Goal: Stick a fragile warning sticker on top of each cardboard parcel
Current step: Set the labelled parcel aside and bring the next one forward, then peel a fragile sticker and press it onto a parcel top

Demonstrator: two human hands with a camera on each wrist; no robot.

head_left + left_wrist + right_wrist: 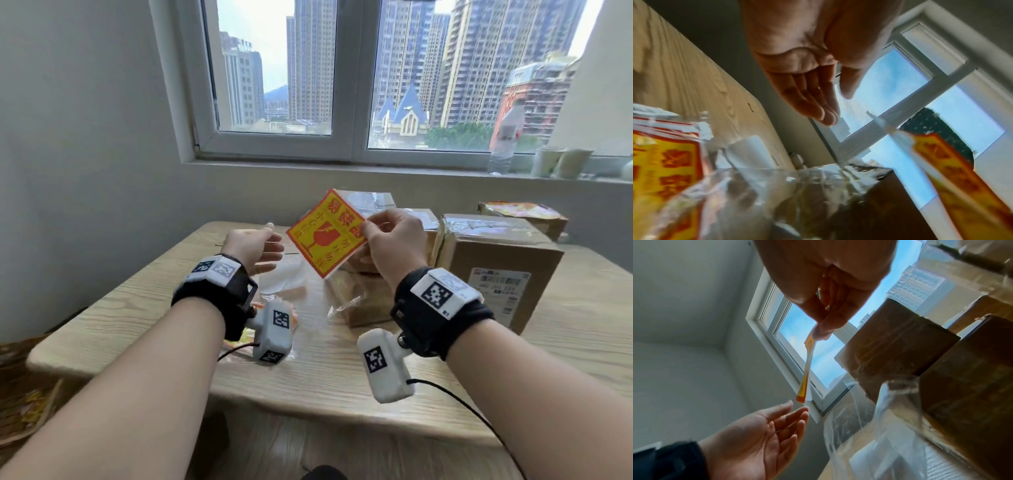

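The right hand (394, 240) pinches a sticker (327, 234) by its right corner, at frame centre, held tilted in the air. The sticker extends left toward the left hand (251, 248), open and empty just beside it. Parcels (493, 260) sit at centre right, nearer the right hand.

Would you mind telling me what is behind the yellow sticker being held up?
Behind the sticker, pinched by the right hand, stands a taped cardboard parcel; only its top and right part show. Its lower left and the table there are covered.
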